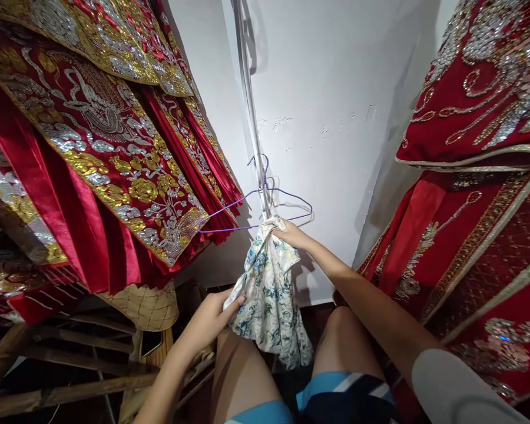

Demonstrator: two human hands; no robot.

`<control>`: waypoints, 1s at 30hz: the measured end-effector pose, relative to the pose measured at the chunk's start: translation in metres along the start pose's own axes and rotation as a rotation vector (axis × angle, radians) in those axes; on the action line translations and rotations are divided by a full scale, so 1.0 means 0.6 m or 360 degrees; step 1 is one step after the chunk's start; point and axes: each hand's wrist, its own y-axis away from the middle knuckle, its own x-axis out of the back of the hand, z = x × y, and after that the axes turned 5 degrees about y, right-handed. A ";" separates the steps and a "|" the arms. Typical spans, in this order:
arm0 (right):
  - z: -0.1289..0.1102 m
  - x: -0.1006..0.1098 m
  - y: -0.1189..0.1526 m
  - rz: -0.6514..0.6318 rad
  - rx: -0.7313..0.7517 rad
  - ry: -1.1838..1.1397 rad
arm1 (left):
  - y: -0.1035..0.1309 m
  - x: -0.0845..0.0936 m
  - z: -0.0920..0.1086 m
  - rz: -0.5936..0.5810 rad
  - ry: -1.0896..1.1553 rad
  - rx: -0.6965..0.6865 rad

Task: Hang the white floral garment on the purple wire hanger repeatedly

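A white dress with a blue and green floral print (269,294) hangs between my two hands, above my knees. My right hand (291,234) grips it at the top, near the neckline. Lower down, my left hand (218,309) pinches its left edge between thumb and fingers. Just above the dress, a purple hanger (229,228) hooks onto a thin white rail (252,112). The bottom bar of the hanger passes close to the dress's top; whether they touch I cannot tell. My right fingertips are partly hidden by the cloth.
Red garments with gold and silver sequins (128,165) hang at the left. More beaded red clothing (468,235) fills the right side. A white wall (327,76) stands ahead. At lower left are a wooden chair (83,353) and a phone-like dark object (151,343).
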 end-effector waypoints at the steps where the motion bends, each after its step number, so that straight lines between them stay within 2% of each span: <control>1: 0.006 -0.005 -0.001 0.0005 -0.0006 0.0033 | -0.002 0.012 0.002 0.0034 -0.0102 -0.0012; 3: 0.013 -0.005 0.011 0.0037 -0.0016 0.0078 | -0.009 0.032 -0.002 0.0090 -0.0381 -0.0028; 6: 0.012 0.014 0.051 0.0082 0.0022 0.0149 | -0.023 0.057 -0.023 0.0058 -0.0778 -0.0005; 9: -0.002 0.042 0.091 0.0047 0.0168 0.0221 | -0.043 0.084 -0.032 0.0084 -0.0923 -0.0005; 13: -0.029 0.073 0.114 0.0064 0.0223 0.0262 | -0.076 0.130 0.008 0.0273 -0.0974 0.0004; 17: -0.048 0.072 0.118 0.0119 0.0103 0.0241 | -0.126 0.169 0.071 0.0532 -0.0833 -0.0051; 19: -0.053 0.061 0.122 0.0097 0.0102 0.0200 | -0.155 0.173 0.098 0.0515 -0.0708 -0.0195; 22: -0.060 0.048 0.130 -0.0043 0.0172 0.0180 | -0.191 0.157 0.121 0.0434 -0.0591 -0.0463; 24: -0.063 0.053 0.136 -0.0088 0.0257 0.0216 | -0.205 0.143 0.121 0.0567 -0.0518 -0.0574; 25: -0.063 0.062 0.138 -0.0025 0.0297 0.0231 | -0.210 0.137 0.116 0.0680 -0.0487 -0.0587; 27: -0.059 0.088 0.138 0.0267 0.0327 0.0237 | -0.215 0.130 0.101 0.0874 -0.0442 -0.0547; 29: -0.048 0.121 0.129 0.0569 0.0270 0.0291 | -0.218 0.127 0.086 0.0956 -0.0453 -0.0528; 30: -0.042 0.138 0.120 0.0657 0.0223 0.0354 | -0.221 0.125 0.080 0.0972 -0.0467 -0.0542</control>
